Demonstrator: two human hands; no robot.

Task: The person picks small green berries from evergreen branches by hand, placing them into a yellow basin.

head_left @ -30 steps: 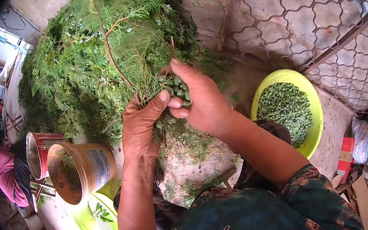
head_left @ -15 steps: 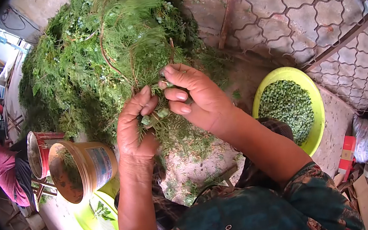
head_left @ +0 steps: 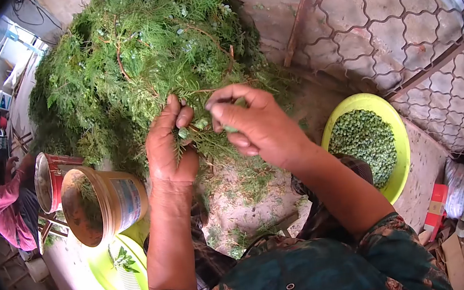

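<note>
In front of the big heap of cut evergreen branches (head_left: 91,81), my left hand (head_left: 168,147) pinches a leafy evergreen sprig (head_left: 211,141). Pale green cones (head_left: 200,124) show on the sprig beside my left fingertips. Just to the right, my right hand (head_left: 267,126) is closed with its fingers curled, and bits of green cones (head_left: 230,128) show between them. Its fingertips are close to the sprig but seem apart from it. A yellow-green basin (head_left: 401,147) on the right holds many loose green cones (head_left: 362,146).
A tan bucket (head_left: 106,204) and a red bucket (head_left: 45,182) stand at left, above a lime basin (head_left: 110,282) with a leafy sprig. Another person (head_left: 4,199) sits far left. Wire mesh (head_left: 379,22) leans at upper right; a red box (head_left: 436,204) lies at right.
My right hand has moved slightly right and down, away from my left fingertips, with green cones now showing in its fingers. My left hand keeps its pinch on the sprig.
</note>
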